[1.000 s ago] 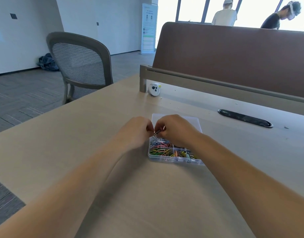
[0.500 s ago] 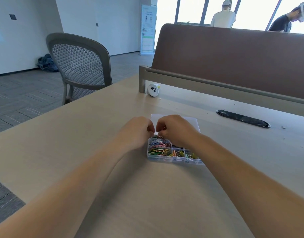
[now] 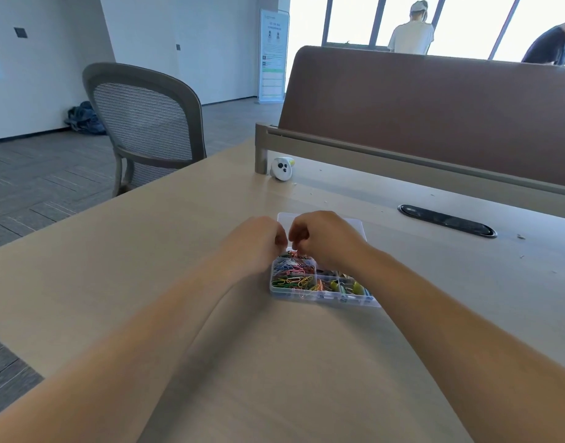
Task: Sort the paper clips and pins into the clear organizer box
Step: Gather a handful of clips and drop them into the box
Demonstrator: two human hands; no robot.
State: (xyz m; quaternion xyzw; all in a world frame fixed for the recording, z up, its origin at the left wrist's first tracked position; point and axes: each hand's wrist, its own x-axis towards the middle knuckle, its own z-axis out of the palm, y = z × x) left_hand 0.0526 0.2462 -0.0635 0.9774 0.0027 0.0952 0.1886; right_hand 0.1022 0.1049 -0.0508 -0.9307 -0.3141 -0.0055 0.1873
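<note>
A clear organizer box [image 3: 322, 297] stands on the wooden desk [image 3: 147, 251], its lid [image 3: 357, 223] lying open behind it. Coloured paper clips [image 3: 290, 279] fill the left compartments. Green and dark pieces [image 3: 354, 286] lie in the right ones, half hidden under my right forearm. My left hand [image 3: 258, 241] and my right hand [image 3: 325, 238] hover side by side over the box's far left compartment, a small gap between them. Both have curled fingers pointing down at the clips. The fingertips are hidden, so I cannot tell whether either holds a clip.
A small white device [image 3: 281, 169] lies at the foot of the brown divider panel [image 3: 434, 116]. A dark cable slot [image 3: 447, 220] is set in the desk at the right. A grey mesh chair [image 3: 140, 123] stands at the left; two persons stand beyond the divider.
One second ago a small metallic clip showed between my two hands. The hands then dropped toward the box and have drawn slightly apart; the clip is out of sight.
</note>
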